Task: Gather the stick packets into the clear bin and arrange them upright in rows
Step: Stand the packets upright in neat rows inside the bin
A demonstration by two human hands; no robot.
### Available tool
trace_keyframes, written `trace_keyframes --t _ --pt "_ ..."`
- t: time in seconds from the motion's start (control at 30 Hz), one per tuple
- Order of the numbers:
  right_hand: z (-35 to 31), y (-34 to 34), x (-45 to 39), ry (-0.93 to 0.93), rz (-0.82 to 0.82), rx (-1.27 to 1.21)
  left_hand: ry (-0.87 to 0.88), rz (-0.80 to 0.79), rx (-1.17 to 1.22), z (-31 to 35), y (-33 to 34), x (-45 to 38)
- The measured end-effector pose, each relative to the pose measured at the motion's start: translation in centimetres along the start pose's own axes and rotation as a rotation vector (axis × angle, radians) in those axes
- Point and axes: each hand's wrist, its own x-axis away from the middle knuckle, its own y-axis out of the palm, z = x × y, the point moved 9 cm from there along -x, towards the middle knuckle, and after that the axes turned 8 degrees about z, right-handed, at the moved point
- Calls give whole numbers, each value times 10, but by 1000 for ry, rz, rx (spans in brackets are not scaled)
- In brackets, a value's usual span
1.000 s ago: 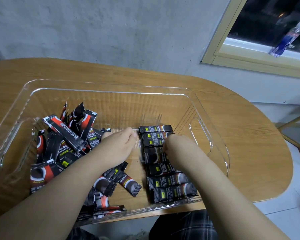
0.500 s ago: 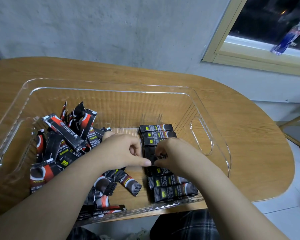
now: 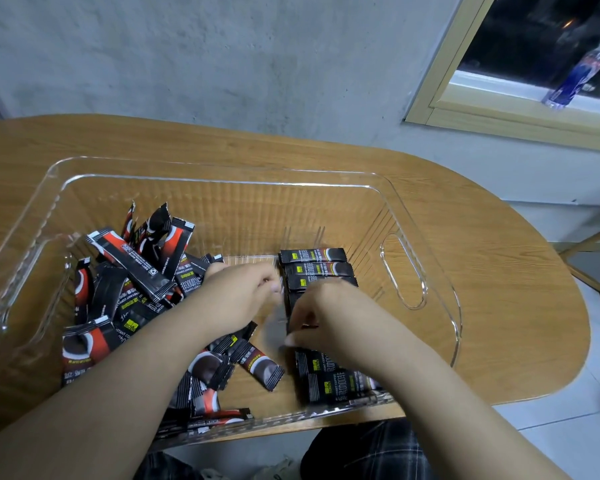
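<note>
Stick packets (image 3: 317,268) lie crosswise in a row; right hand (image 3: 326,317) seemingly pinching one

Wooden table (image 3: 499,271); blue bottle (image 3: 579,76) on window sill (image 3: 499,91); grey wall (image 3: 222,53).

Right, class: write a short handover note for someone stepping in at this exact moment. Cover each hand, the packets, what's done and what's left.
Left hand: in the bin, fingers curled, at the edge of the loose pile; whether it holds a packet is unclear.
Right hand: fingers curled on the row, seemingly adjusting a packet.
Done: all visible packets are in the bin; one neat row is laid along the right side.
Left: sort the jumbled pile on the left into further rows.
</note>
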Motion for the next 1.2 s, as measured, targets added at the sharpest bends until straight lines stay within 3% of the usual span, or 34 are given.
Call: trace_keyframes --t 0.1,0.33,0.67,0.83,0.97,1.2 --pt "-24 20 3 -83 -77 89 -60 48 71 -11 -1 -2" --pt "-37 42 -3 -112 -36 246 -86 132 108 -19 -6 -7" --pt "-23 33 0 69 -67 -116 -169 118 112 -20 -9 -5" --pt "14 -5 -2 200 79 -225 -168 123 122 -20 -10 -5" --pt "49 -32 -10 303 232 -105 -163 103 117 -19 -9 -3" --pt "62 -16 -26 366 135 150 -170 86 110 -17 -8 -1"
